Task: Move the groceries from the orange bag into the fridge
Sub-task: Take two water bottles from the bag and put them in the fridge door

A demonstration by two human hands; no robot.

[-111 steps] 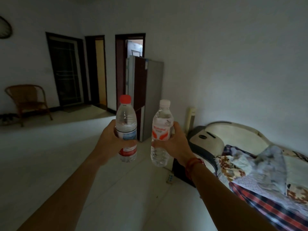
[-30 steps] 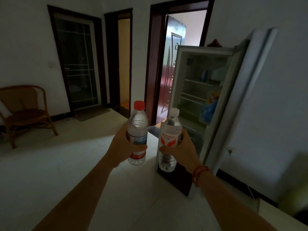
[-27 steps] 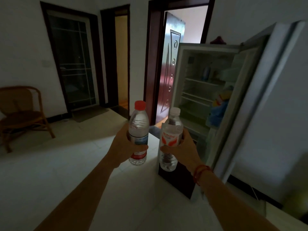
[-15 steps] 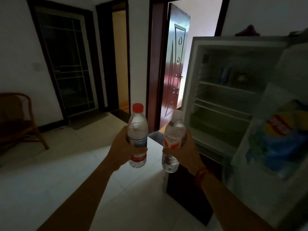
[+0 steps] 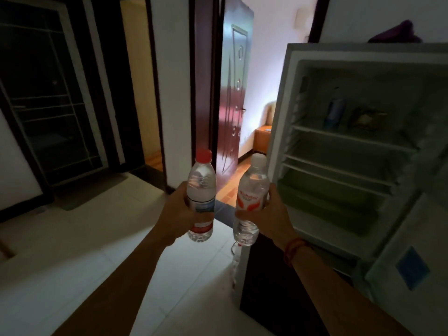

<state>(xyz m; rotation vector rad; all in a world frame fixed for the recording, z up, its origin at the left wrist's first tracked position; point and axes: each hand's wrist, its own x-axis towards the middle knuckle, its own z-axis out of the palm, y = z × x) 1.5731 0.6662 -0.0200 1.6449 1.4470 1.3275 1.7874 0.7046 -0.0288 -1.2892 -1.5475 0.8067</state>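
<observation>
Far left of your left-hand fingers (image 5: 186,212): a dark glass-paned door (image 5: 48,105), with a grey doormat (image 5: 92,190) on the pale tiled floor (image 5: 72,238) below it. Next along is an open doorway (image 5: 140,81) to a dim yellowish passage.

Your left hand (image 5: 178,212) is raised mid-frame, fingers curled round the waist of a red-capped water bottle (image 5: 201,187). The bottle is upright and clear, with a blue-and-white label and a red band beneath. Its base hangs free over the floor.

Behind and between your two hands, a glossy maroon panelled door (image 5: 232,93) stands open onto a brighter room.

Your right hand (image 5: 271,214) is level with the left, its fingers (image 5: 272,197) wrapped round a white-capped water bottle (image 5: 252,187). This one has a white label with orange-red marks, and its cap leans slightly right. The two bottles are near each other, not touching. There is a red cord bracelet (image 5: 294,251) on your right wrist.

Just right of your right-hand fingers is the fridge (image 5: 288,105), its upper door (image 5: 412,226) swung open at far right, with a blue sticker (image 5: 412,267) on its inner face. Both bottles are outside the compartment, in front of its left edge. Inside, above finger height, a blue bottle (image 5: 335,110) and a dark packet (image 5: 366,117) sit on the top wire shelf (image 5: 351,138). A greenish drawer (image 5: 327,197) lies level with your knuckles. The dark lower door (image 5: 266,299) is below your right wrist. A purple object (image 5: 397,32) sits on top of the fridge, blurred.
</observation>
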